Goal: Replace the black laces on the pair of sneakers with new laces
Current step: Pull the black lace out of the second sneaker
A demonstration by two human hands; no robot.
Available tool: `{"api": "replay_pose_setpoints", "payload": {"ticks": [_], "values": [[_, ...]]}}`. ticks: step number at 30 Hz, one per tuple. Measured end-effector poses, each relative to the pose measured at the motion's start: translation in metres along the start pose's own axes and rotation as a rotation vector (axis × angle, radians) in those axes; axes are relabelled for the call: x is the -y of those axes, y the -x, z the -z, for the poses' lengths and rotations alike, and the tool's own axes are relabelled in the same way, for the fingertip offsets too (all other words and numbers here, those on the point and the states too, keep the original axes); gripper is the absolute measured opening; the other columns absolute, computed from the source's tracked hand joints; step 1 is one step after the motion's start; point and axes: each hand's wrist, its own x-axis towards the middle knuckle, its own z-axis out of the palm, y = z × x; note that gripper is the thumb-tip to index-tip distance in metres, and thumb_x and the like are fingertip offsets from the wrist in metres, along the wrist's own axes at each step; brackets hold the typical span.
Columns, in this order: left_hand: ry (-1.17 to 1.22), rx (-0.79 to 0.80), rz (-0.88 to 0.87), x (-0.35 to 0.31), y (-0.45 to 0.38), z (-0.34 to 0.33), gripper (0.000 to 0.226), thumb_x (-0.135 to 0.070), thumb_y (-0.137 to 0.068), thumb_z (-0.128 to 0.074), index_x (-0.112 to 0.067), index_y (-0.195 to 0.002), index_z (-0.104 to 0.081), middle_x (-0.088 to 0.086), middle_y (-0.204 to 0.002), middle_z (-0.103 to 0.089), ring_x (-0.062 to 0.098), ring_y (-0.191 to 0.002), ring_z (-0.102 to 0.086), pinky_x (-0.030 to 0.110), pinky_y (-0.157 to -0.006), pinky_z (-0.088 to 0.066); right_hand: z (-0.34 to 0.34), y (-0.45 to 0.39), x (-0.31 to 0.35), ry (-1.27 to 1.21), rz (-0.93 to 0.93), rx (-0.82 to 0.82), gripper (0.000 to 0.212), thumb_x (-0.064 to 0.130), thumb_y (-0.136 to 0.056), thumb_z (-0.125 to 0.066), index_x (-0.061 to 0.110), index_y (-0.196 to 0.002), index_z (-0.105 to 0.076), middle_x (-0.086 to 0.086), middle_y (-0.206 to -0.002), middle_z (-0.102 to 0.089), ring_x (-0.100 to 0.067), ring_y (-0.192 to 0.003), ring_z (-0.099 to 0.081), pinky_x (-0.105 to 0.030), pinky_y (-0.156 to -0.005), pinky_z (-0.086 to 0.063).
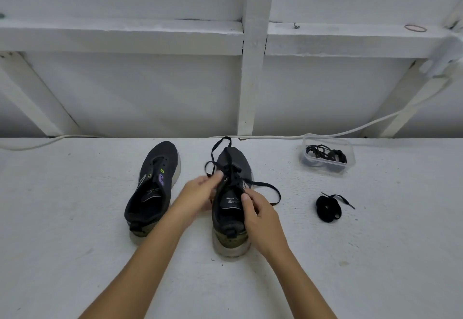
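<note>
Pinching a black lace (pixel 226 165) in a narrow grip, the left hand (pixel 200 190) works the right sneaker (pixel 231 208); the right hand (pixel 258 216) grips its collar.

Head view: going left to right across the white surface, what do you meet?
Unlaced sneaker → left hand pinching the black lace → partly laced sneaker → right hand at its collar → coiled black lace and, farther back, clear plastic container of laces.
</note>
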Motion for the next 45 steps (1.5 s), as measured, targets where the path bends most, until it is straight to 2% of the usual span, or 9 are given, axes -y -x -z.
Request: {"api": "replay_pose_setpoints", "payload": {"ticks": [4, 9, 14, 18, 25, 30, 37, 42, 45], "values": [[-0.044, 0.002, -0.139, 0.009, 0.004, -0.003, 0.018, -0.029, -0.092, -0.070, -0.013, -0.088, -0.075, 0.018, -0.088, -0.070, 0.022, -0.078, -0.062, 0.036, -0.076, -0.052, -0.001, 0.000, 0.001, 0.013, -0.001, -0.007, 0.024, 0.032, -0.105, -0.048, 0.054, -0.110, -0.056, 0.035, -0.112, -0.059, 0.025, -0.107, -0.049, 0.003, -0.083, -0.035], [0.159, -0.489, -0.278, -0.017, -0.011, 0.010, 0.016, -0.029, -0.100, -0.056, -0.019, -0.088, -0.061, 0.004, -0.084, -0.066, 0.011, -0.070, -0.062, 0.027, -0.059, -0.052, -0.001, -0.002, -0.003, 0.046, 0.007, 0.004, 0.026, 0.034, -0.106, -0.045, 0.042, -0.125, -0.061, 0.032, -0.117, -0.059, 0.026, -0.108, -0.048, 0.004, -0.085, -0.034], [-0.179, 0.109, -0.042, -0.013, 0.003, 0.006, 0.029, -0.044, -0.094, -0.064, -0.017, -0.097, -0.075, 0.000, -0.095, -0.076, 0.016, -0.089, -0.072, 0.029, -0.076, -0.060, -0.001, -0.002, -0.001, 0.057, 0.021, -0.007, 0.022, 0.032, -0.106, -0.045, 0.044, -0.117, -0.060, 0.034, -0.112, -0.059, 0.025, -0.107, -0.048, 0.002, -0.084, -0.034], [-0.206, 0.098, -0.213, -0.002, 0.002, 0.012, 0.018, -0.030, -0.093, -0.069, -0.015, -0.085, -0.076, 0.007, -0.092, -0.074, 0.024, -0.093, -0.071, 0.038, -0.089, -0.059, -0.001, -0.001, 0.000, 0.052, 0.020, -0.009, 0.022, 0.030, -0.107, -0.045, 0.046, -0.113, -0.058, 0.034, -0.108, -0.059, 0.024, -0.105, -0.049, 0.003, -0.082, -0.035], [0.185, -0.514, -0.295, -0.022, -0.011, 0.012, 0.023, -0.028, -0.101, -0.053, -0.008, -0.099, -0.064, 0.002, -0.083, -0.066, 0.011, -0.071, -0.065, 0.034, -0.071, -0.060, -0.002, -0.003, -0.006, 0.079, 0.009, 0.002, 0.027, 0.034, -0.106, -0.044, 0.035, -0.127, -0.062, 0.027, -0.119, -0.060, 0.022, -0.108, -0.048, 0.003, -0.085, -0.034], [-0.219, 0.141, -0.073, -0.013, 0.006, 0.014, 0.026, -0.042, -0.095, -0.063, -0.021, -0.104, -0.075, -0.003, -0.099, -0.076, 0.016, -0.094, -0.071, 0.032, -0.082, -0.060, -0.003, -0.002, -0.001, 0.063, -0.003, -0.007, 0.021, 0.032, -0.106, -0.045, 0.047, -0.115, -0.057, 0.032, -0.111, -0.057, 0.025, -0.105, -0.048, 0.002, -0.083, -0.035], [0.254, -0.497, -0.227, -0.009, -0.008, 0.007, 0.014, -0.027, -0.101, -0.052, -0.016, -0.101, -0.061, 0.005, -0.102, -0.065, 0.010, -0.080, -0.064, 0.029, -0.066, -0.055, -0.001, 0.001, 0.003, 0.052, -0.001, 0.009, 0.022, 0.032, -0.107, -0.044, 0.048, -0.113, -0.057, 0.038, -0.107, -0.055, 0.030, -0.102, -0.046, 0.003, -0.082, -0.034], [-0.054, 0.018, -0.026, -0.004, 0.001, -0.001, 0.025, -0.036, -0.097, -0.061, -0.013, -0.101, -0.070, 0.008, -0.099, -0.073, 0.016, -0.089, -0.069, 0.035, -0.080, -0.060, -0.001, 0.001, 0.006, 0.062, 0.004, 0.002, 0.029, 0.029, -0.107, -0.044, 0.057, -0.102, -0.052, 0.036, -0.104, -0.056, 0.028, -0.102, -0.048, 0.003, -0.081, -0.035], [-0.017, 0.012, -0.137, 0.001, 0.000, -0.001, 0.015, -0.024, -0.095, -0.065, -0.011, -0.096, -0.074, 0.015, -0.098, -0.073, 0.021, -0.085, -0.069, 0.041, -0.084, -0.058, -0.001, 0.002, 0.007, 0.063, 0.012, 0.009, 0.029, 0.029, -0.107, -0.043, 0.057, -0.103, -0.051, 0.034, -0.105, -0.057, 0.027, -0.102, -0.048, 0.003, -0.080, -0.035]]}}
